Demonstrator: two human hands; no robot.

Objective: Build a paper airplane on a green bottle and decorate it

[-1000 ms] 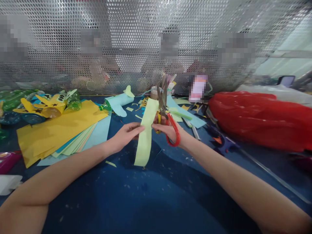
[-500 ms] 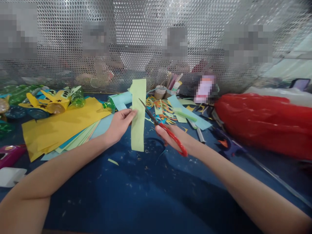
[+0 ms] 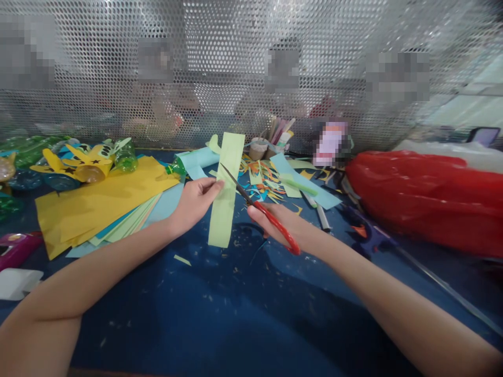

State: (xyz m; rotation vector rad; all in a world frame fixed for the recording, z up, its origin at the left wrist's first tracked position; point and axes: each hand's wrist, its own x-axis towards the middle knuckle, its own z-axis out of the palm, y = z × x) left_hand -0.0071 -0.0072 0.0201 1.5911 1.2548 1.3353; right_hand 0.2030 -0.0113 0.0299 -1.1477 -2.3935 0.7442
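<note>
A green paper strip (image 3: 223,199) held upright over the blue counter (image 3: 236,314).
I see the left hand (image 3: 194,201) pinching its edge, the right hand (image 3: 283,225) gripping red-handled scissors (image 3: 261,209), blade tip on the strip.

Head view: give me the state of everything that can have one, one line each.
green paper strip, held upright in the air.
left hand, pinching the strip's edge.
scissors, blades look shut, tip lying across the strip.
right hand, closed on the red handles.
yellow paper stack, lying flat, fanned out.
red plastic bag, lying bulged.
</note>
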